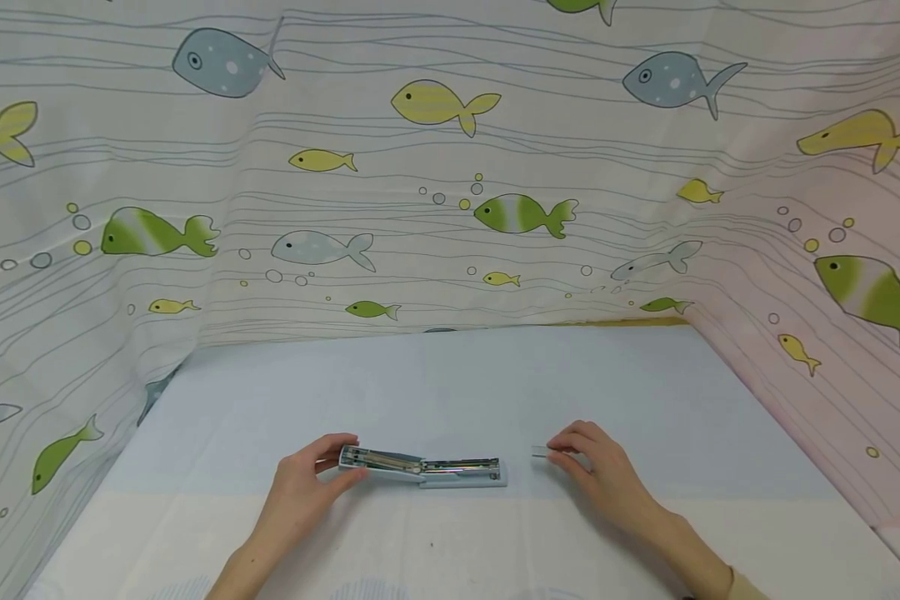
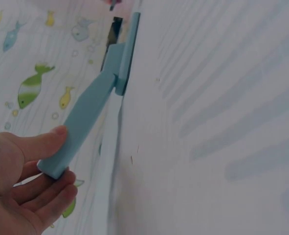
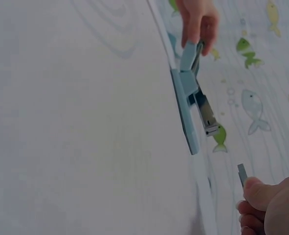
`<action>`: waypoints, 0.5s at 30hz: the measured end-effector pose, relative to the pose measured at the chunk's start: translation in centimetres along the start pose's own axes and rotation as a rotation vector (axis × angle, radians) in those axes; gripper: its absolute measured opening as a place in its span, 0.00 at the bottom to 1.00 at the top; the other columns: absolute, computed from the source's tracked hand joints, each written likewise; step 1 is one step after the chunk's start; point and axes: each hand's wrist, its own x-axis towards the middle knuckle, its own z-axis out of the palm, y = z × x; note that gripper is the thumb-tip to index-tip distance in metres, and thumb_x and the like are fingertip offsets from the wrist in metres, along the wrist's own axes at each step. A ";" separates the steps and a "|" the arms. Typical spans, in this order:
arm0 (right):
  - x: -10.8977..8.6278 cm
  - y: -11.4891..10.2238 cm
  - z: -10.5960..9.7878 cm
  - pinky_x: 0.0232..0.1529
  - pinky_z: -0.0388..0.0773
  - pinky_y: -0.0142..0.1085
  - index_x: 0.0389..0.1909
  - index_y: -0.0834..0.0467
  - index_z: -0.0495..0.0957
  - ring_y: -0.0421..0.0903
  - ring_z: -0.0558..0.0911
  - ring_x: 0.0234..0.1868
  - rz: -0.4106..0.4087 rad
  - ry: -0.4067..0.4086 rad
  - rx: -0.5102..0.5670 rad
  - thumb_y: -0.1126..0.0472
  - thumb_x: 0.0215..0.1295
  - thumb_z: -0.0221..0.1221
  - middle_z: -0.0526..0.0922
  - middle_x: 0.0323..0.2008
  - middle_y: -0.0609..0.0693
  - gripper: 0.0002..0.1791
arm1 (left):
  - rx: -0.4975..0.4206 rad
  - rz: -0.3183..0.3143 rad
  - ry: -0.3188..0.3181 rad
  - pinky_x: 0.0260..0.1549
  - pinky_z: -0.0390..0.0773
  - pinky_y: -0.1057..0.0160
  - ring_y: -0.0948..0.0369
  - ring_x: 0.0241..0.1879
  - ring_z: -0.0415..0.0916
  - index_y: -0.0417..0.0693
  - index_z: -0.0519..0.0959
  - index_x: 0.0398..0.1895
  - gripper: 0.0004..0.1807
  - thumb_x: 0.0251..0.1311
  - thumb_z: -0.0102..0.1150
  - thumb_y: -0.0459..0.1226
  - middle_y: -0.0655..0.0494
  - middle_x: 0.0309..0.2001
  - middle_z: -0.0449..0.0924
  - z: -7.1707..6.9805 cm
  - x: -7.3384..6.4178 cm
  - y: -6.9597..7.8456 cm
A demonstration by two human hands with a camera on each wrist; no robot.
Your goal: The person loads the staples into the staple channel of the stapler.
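Observation:
A light-blue stapler lies on the table, swung wide open, its metal magazine facing up. With thumb and fingers my left hand grips the end of its raised top cover. In the left wrist view, the thumb of the left hand lies along one side of the stapler, with fingers under its end. To the right, apart from the stapler, my right hand pinches a short strip of staples. The right wrist view shows this grey strip sticking out past the thumb.
The table has a pale-blue band and a white front part. Tiny loose staples lie on the white cloth. A fish-patterned curtain encloses the back and both sides.

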 end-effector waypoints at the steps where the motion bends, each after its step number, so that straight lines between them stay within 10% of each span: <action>1: 0.0 0.0 0.0 0.37 0.76 0.26 0.38 0.55 0.84 0.36 0.76 0.39 0.000 0.001 0.002 0.69 0.54 0.72 0.81 0.37 0.42 0.11 | 0.002 0.001 -0.001 0.52 0.83 0.55 0.56 0.50 0.84 0.51 0.81 0.54 0.25 0.52 0.76 0.41 0.57 0.50 0.85 0.0 0.0 0.0; 15: 0.5 -0.4 0.2 0.37 0.76 0.26 0.37 0.56 0.84 0.35 0.76 0.38 0.026 -0.005 0.008 0.68 0.55 0.72 0.81 0.37 0.41 0.10 | 0.011 0.011 0.011 0.53 0.83 0.55 0.57 0.48 0.84 0.50 0.82 0.53 0.25 0.51 0.77 0.39 0.58 0.48 0.86 0.1 0.1 0.1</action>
